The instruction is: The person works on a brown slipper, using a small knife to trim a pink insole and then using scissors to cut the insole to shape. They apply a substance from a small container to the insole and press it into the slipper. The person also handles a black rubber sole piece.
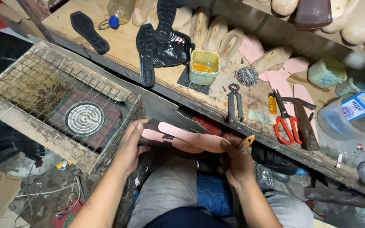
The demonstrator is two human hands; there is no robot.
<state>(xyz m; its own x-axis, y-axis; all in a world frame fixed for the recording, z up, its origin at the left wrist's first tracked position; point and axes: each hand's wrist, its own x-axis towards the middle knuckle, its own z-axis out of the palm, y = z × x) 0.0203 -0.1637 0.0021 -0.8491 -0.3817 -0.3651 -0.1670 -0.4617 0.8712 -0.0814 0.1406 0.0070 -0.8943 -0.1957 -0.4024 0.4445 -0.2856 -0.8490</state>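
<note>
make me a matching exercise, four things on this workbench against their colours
Things:
1. scissors handles
2. glue tub
3. soles
4. insole held by left hand and right hand

Colours:
A. black
B. pink
C. red
D. yellowish green

Pairs: 1-C, 2-D, 3-A, 4-B

An insole (186, 137) lies across the lap between left hand (131, 145) and right hand (237, 162). Behind, the table (106, 40) carries pincers (234, 101), with scissors (284, 120) to their right; a wire-covered heater (84, 118) sits left.
</note>
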